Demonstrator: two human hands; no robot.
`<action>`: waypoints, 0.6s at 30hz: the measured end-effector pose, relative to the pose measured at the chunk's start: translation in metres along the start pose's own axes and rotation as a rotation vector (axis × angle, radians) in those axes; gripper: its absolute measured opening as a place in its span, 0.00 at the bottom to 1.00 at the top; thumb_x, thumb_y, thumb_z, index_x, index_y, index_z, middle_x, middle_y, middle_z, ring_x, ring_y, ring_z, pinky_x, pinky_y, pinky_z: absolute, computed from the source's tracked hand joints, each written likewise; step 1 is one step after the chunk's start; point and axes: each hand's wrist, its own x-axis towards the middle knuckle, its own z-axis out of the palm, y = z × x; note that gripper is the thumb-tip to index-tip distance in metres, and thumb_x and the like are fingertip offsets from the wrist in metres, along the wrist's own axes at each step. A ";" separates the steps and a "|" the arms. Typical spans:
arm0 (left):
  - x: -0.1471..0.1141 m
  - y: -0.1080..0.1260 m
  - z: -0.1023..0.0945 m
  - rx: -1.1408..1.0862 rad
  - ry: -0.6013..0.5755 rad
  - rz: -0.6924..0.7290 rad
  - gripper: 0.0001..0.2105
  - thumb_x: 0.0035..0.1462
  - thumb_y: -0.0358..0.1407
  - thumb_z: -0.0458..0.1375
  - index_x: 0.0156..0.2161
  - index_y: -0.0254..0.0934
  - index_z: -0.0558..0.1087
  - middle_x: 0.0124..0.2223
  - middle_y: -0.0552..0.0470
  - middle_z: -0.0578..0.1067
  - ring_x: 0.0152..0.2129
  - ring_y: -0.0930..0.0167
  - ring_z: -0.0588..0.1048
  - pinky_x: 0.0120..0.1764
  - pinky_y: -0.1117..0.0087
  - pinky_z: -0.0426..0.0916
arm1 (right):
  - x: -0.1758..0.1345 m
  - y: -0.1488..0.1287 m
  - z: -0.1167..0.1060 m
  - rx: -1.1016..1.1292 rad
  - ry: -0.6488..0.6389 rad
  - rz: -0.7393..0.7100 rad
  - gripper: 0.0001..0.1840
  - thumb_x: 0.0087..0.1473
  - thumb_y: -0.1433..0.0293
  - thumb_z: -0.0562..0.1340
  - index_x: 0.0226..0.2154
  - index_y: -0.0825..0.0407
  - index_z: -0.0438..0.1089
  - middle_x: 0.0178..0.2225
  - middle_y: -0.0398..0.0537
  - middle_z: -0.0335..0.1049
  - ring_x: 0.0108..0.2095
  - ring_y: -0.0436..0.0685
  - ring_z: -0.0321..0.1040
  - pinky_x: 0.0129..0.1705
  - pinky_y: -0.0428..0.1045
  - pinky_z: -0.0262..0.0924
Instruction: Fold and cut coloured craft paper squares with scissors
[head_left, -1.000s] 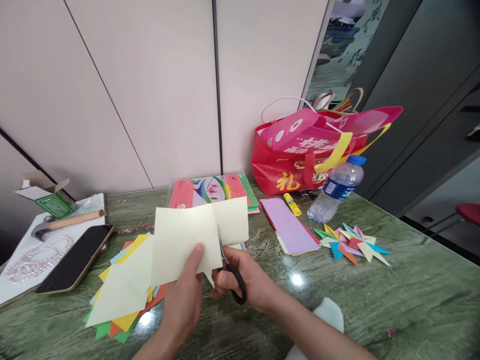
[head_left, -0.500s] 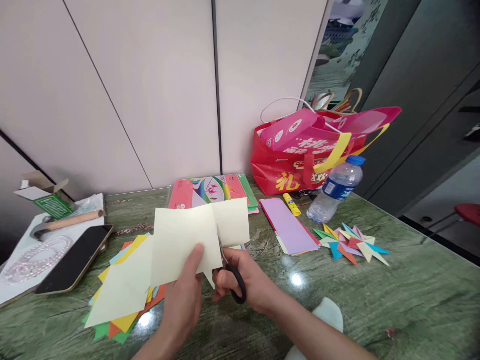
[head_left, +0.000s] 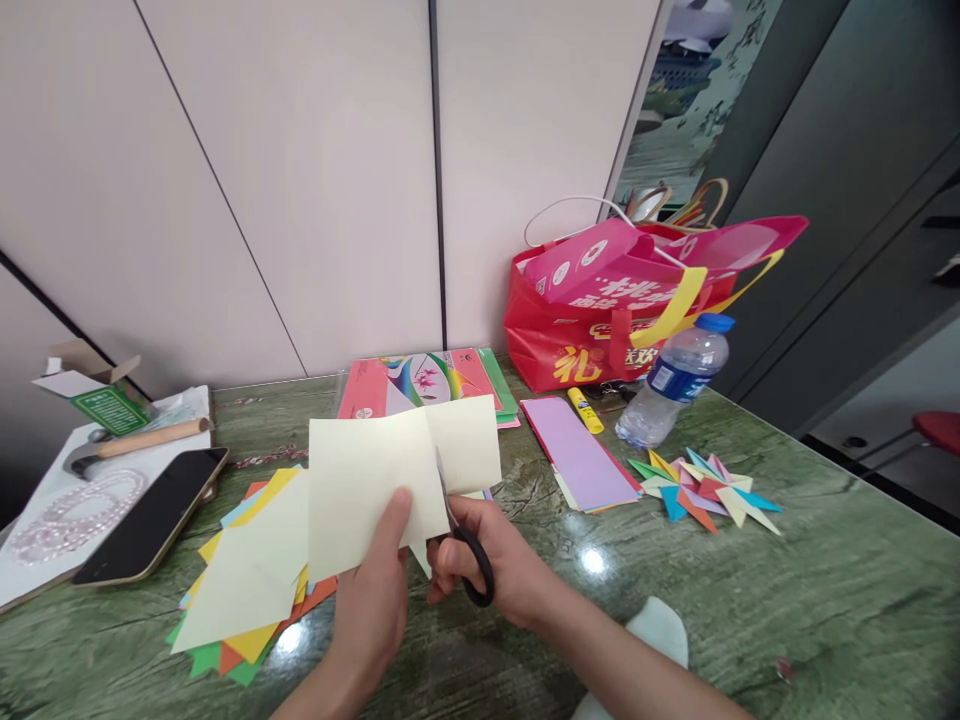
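Note:
A pale cream sheet of paper (head_left: pixel 360 470) is pinched in my left hand (head_left: pixel 375 590), thumb on its face. Black-handled scissors (head_left: pixel 478 570) are gripped in my right hand (head_left: pixel 487 560), their blades reaching up into the sheet. A slit parts the sheet's lower right, and the upper part still joins a right-hand flap (head_left: pixel 466 440). Left of my hands lies a fanned stack of coloured paper (head_left: pixel 247 580), a cream sheet on top. Beneath the held sheet, a small cream piece shows partly, mostly hidden.
Behind the hands lies a coloured paper pack (head_left: pixel 390 385). To the right are lilac paper strips (head_left: pixel 577 455), a glue stick (head_left: pixel 585 410), a water bottle (head_left: pixel 675 385), folded paper stars (head_left: pixel 705 485) and a red bag (head_left: pixel 570 340). Leftward are a phone (head_left: pixel 154 515), hammer (head_left: pixel 150 440) and beads (head_left: pixel 79 515).
Hardly anything differs. The view has shifted slightly, and the scissors and the cream sheet keep almost the same position in my hands.

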 end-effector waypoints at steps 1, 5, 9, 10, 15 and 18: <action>0.000 0.000 0.000 0.005 0.004 0.008 0.23 0.41 0.37 0.62 0.46 0.36 0.68 0.41 0.49 0.72 0.34 0.71 0.69 0.35 0.73 0.66 | 0.000 0.000 0.000 -0.002 -0.001 -0.001 0.23 0.35 0.53 0.66 0.22 0.56 0.64 0.16 0.38 0.59 0.16 0.45 0.57 0.23 0.45 0.62; 0.000 0.001 0.000 0.001 0.008 0.007 0.21 0.41 0.37 0.62 0.44 0.35 0.69 0.39 0.50 0.73 0.30 0.73 0.70 0.34 0.74 0.66 | 0.001 0.001 -0.001 0.006 -0.003 -0.004 0.20 0.37 0.56 0.66 0.22 0.56 0.64 0.16 0.37 0.59 0.16 0.44 0.56 0.23 0.45 0.63; -0.001 0.002 0.001 -0.018 -0.009 -0.008 0.19 0.40 0.36 0.63 0.41 0.34 0.70 0.33 0.53 0.74 0.26 0.74 0.70 0.34 0.73 0.67 | 0.002 0.003 -0.002 0.011 -0.001 -0.004 0.17 0.39 0.59 0.65 0.21 0.56 0.64 0.15 0.37 0.59 0.16 0.44 0.56 0.23 0.45 0.63; -0.002 0.002 0.001 -0.021 -0.020 -0.016 0.18 0.40 0.37 0.63 0.39 0.33 0.70 0.30 0.54 0.73 0.23 0.74 0.69 0.33 0.73 0.68 | 0.002 0.004 -0.002 0.010 -0.001 -0.004 0.17 0.39 0.59 0.65 0.21 0.56 0.64 0.15 0.36 0.58 0.16 0.44 0.55 0.23 0.45 0.63; -0.003 0.003 0.001 -0.030 -0.061 -0.037 0.17 0.40 0.36 0.63 0.38 0.35 0.70 0.26 0.56 0.72 0.21 0.73 0.69 0.27 0.72 0.68 | 0.002 0.003 -0.002 0.008 0.005 0.008 0.17 0.38 0.59 0.66 0.21 0.55 0.63 0.14 0.36 0.57 0.15 0.44 0.54 0.22 0.45 0.63; -0.003 0.002 0.000 -0.040 -0.048 -0.028 0.17 0.40 0.36 0.63 0.39 0.36 0.71 0.29 0.55 0.73 0.23 0.73 0.70 0.29 0.73 0.68 | 0.002 0.002 -0.002 0.002 0.000 0.001 0.18 0.39 0.57 0.65 0.22 0.55 0.63 0.14 0.36 0.57 0.15 0.44 0.54 0.22 0.45 0.63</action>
